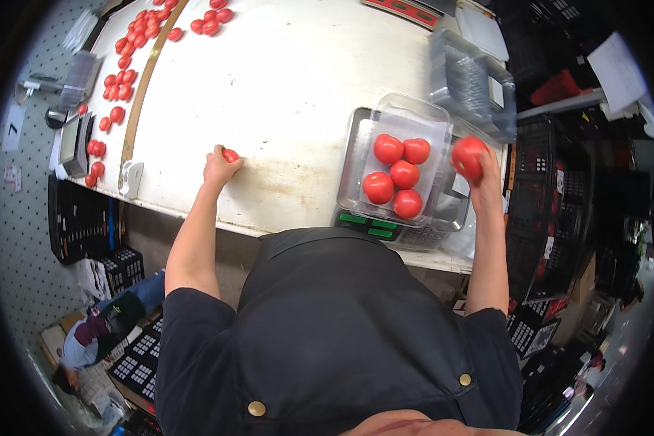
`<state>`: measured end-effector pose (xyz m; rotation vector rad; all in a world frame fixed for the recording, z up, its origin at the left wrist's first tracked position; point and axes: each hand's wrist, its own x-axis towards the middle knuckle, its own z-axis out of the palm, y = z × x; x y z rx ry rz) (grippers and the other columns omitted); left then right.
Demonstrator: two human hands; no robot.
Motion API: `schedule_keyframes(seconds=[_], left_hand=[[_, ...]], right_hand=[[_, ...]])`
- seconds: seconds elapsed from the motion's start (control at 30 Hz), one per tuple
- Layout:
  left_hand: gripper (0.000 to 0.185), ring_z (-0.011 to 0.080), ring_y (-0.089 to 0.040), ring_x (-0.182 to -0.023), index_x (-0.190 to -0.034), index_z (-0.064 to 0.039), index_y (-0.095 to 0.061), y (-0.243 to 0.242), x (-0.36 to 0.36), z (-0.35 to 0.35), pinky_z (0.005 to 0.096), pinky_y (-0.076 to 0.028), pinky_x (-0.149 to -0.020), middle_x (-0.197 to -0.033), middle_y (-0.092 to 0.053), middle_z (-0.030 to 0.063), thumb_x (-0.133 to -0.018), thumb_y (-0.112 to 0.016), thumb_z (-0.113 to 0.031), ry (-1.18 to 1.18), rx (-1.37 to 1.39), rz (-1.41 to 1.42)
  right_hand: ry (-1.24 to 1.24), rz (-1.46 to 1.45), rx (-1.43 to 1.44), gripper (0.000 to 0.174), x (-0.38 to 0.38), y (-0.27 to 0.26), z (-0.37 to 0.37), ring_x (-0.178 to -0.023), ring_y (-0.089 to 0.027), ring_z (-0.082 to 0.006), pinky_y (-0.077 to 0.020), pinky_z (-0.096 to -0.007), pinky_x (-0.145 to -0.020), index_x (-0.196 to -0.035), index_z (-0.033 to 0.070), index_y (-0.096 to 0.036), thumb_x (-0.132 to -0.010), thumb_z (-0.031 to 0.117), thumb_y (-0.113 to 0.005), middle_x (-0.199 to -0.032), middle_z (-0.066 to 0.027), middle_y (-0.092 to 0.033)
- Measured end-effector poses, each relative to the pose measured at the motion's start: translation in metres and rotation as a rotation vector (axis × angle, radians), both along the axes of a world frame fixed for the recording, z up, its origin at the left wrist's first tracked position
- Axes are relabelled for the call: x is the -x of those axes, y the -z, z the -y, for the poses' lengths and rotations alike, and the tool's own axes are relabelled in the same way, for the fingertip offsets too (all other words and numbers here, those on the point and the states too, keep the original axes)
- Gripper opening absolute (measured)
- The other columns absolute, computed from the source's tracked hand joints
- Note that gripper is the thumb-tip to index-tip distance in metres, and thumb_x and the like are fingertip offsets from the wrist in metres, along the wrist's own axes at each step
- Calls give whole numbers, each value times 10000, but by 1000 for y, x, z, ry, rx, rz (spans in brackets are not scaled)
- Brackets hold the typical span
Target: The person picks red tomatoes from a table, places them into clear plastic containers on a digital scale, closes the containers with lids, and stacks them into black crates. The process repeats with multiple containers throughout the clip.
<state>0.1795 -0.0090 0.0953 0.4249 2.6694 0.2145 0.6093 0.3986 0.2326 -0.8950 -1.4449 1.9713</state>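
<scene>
My left hand [220,166] has its fingers around a red tomato [230,156] at the white tabletop, left of the middle. At the right, my right hand [485,174] holds a larger red tomato [469,158] beside a digital scale [346,163]. On the scale's metal pan stands a clear plastic container [441,117] with a pale liner. Several tomatoes [405,174] lie in it, and its clear lid part [452,201] spreads to the right, beneath my right hand. Green display panels show at the scale's near edge.
Many tomatoes [125,49] lie along a brown strip [147,71] at the table's left side. Stacked clear plastic containers [468,82] stand at the back right, near a red-fronted device [403,12]. Black crates [545,218] stand right of the table. Another person [90,338] is at the lower left.
</scene>
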Motion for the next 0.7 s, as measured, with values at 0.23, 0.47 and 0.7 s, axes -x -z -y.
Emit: schedule_keyframes(seconds=[0.23,0.47,0.7], left_hand=[[724,241,-538,-1161,-1387,-83,-402,-81,-61,-96,398,-420,-1001,-1257,-546,163,-855,-685,-484,-203,-1034,641],[669,206,-596,-1085,-1412,-71,-458,-162,-124,-217,346,-507,-928,-1207,-588,143,-845,-734,-298,321,-1191,687],[444,365,-555,-1102,-1122,-63,-600,-134,-160,-264,428,-483,-920,-1166,-581,182,-738,-800,-160,751,-1076,-130]], right_hand=[[112,450,-1004,518,73,6,6,-1134,-572,-292,-455,-400,-969,-1292,78,-549,-840,240,-743,-1233,-134,-602],[-6,631,-1378,450,62,25,12,-1242,-488,-350,-395,-485,-1026,-1238,120,-635,-800,163,-726,-1319,-136,-564],[133,539,-1121,271,5,9,33,-1200,-511,-351,-412,-430,-1029,-1094,58,-671,-826,94,-675,-1271,-154,-583]])
